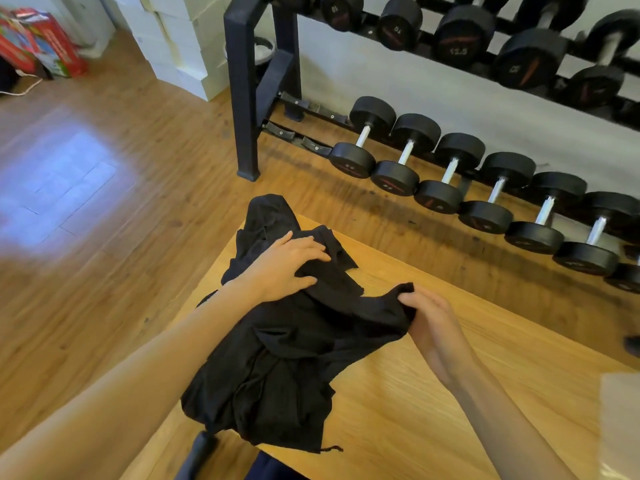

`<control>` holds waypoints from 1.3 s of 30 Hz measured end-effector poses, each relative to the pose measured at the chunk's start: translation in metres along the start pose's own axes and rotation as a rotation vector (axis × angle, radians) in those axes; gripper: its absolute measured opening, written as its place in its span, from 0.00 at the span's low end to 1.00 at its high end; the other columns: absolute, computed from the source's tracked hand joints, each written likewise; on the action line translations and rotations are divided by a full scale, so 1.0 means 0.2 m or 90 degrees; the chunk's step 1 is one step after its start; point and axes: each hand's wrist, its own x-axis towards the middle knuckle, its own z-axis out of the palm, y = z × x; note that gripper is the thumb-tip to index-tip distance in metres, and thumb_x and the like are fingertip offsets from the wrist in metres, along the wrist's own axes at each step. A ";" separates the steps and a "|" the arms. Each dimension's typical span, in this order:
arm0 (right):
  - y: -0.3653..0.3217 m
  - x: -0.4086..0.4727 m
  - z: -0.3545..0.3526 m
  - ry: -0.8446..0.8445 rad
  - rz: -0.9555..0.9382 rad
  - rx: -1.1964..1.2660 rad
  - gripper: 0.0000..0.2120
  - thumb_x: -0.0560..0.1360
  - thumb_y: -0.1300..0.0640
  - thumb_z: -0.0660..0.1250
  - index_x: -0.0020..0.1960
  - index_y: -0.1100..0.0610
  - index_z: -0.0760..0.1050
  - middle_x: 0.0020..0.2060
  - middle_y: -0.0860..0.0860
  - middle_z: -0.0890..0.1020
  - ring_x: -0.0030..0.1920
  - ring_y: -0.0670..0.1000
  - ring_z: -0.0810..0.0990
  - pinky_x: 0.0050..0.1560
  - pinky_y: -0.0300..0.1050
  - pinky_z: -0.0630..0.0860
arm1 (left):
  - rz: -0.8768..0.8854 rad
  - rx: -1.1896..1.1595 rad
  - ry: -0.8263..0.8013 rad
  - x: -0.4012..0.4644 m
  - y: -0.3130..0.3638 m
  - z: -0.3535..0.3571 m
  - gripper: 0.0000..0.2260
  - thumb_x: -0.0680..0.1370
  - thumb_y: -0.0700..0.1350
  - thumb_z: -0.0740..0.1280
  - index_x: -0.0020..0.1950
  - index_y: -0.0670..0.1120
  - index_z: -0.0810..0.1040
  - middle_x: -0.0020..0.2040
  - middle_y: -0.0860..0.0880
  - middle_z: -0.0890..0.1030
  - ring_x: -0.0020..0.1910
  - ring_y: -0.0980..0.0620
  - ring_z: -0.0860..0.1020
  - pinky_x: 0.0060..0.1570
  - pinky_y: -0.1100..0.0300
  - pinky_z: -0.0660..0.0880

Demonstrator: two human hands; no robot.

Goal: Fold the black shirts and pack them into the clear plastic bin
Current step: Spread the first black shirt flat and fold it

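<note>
A crumpled pile of black shirts (pixel 277 368) lies on the left part of a light wooden table (pixel 433 393), with some cloth hanging over the far left edge. My left hand (pixel 287 265) rests on the upper part of the pile with fingers spread and lightly pressing the cloth. My right hand (pixel 433 320) grips a bunched edge of black cloth at the pile's right side, fingers curled round it. A corner of the clear plastic bin (pixel 620 420) shows at the right edge of the view.
A black dumbbell rack (pixel 249 81) stands behind the table, with a row of dumbbells (pixel 450 174) on its low rail and more above. Wooden floor (pixel 104 202) spreads to the left. White stacked boxes (pixel 173 39) and a red package (pixel 45 39) sit far back.
</note>
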 end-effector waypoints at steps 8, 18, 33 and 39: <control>0.11 0.10 -0.12 0.185 0.002 0.074 0.09 0.78 0.64 0.60 0.40 0.60 0.71 0.36 0.55 0.74 0.40 0.51 0.71 0.41 0.46 0.67 | 0.058 0.006 -0.094 0.05 -0.06 0.06 0.25 0.75 0.63 0.65 0.67 0.52 0.76 0.61 0.55 0.75 0.64 0.56 0.72 0.75 0.59 0.44; 0.08 0.09 -0.23 0.376 -0.004 0.026 0.09 0.79 0.62 0.62 0.40 0.57 0.75 0.36 0.48 0.76 0.42 0.49 0.73 0.44 0.44 0.68 | -0.011 -0.309 -0.007 0.02 -0.10 -0.02 0.06 0.76 0.51 0.70 0.45 0.50 0.81 0.41 0.56 0.81 0.44 0.59 0.79 0.45 0.67 0.71; 0.17 0.07 0.07 0.025 -0.126 -0.335 0.18 0.80 0.62 0.62 0.67 0.48 0.73 0.56 0.43 0.77 0.57 0.34 0.73 0.55 0.25 0.67 | 0.058 -0.261 0.058 -0.02 0.31 0.11 0.09 0.77 0.50 0.69 0.57 0.54 0.83 0.51 0.62 0.79 0.51 0.61 0.78 0.52 0.55 0.77; 0.19 0.04 0.02 0.035 -0.120 -0.348 0.07 0.77 0.53 0.68 0.53 0.48 0.83 0.45 0.47 0.80 0.48 0.41 0.77 0.48 0.33 0.72 | 0.069 -0.322 0.065 -0.05 0.36 0.10 0.06 0.75 0.45 0.72 0.51 0.48 0.80 0.44 0.60 0.80 0.47 0.61 0.78 0.49 0.71 0.72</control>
